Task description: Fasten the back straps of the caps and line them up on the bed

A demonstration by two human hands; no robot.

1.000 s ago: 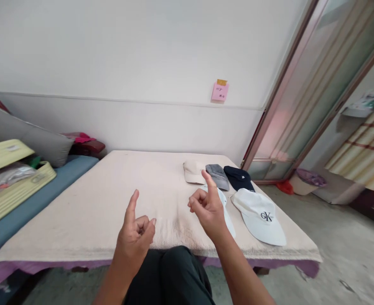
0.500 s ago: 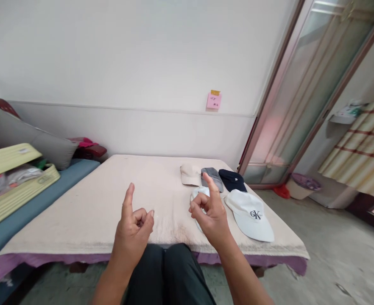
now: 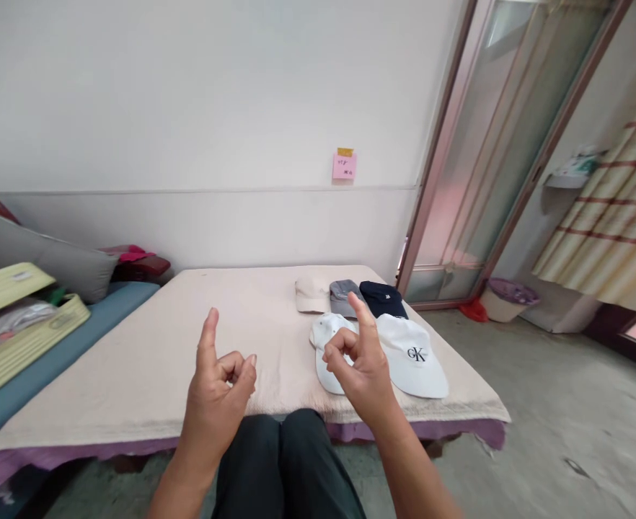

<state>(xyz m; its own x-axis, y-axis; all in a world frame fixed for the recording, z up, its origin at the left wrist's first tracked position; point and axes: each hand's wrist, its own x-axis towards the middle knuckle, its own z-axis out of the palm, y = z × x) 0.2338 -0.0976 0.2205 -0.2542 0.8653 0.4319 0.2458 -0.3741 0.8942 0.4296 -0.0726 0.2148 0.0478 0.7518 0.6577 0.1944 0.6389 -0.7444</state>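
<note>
My left hand (image 3: 216, 393) is raised over the front of the cloth-covered surface (image 3: 242, 310), index finger up, other fingers curled toward the thumb, holding nothing. My right hand (image 3: 368, 371) makes a similar shape, thumb and a curled finger pinched with nothing between them. It partly hides a white cap (image 3: 325, 344). Right of that hand lies a larger white cap with dark letters (image 3: 414, 364). Behind them, from left to right, are a beige cap (image 3: 312, 295), a grey cap (image 3: 342, 300) and a navy cap (image 3: 381, 298).
At the left, a yellow-green container (image 3: 31, 331) with bagged items lies on a blue surface (image 3: 107, 306), near a grey pillow (image 3: 53, 252). A pink note (image 3: 345, 167) is on the wall. At the right, a lined bin (image 3: 505, 301) stands on the floor.
The view has turned slightly right, so the caps and note appear farther left. My left hand has shifted a little left in view; both hands keep their shapes.
</note>
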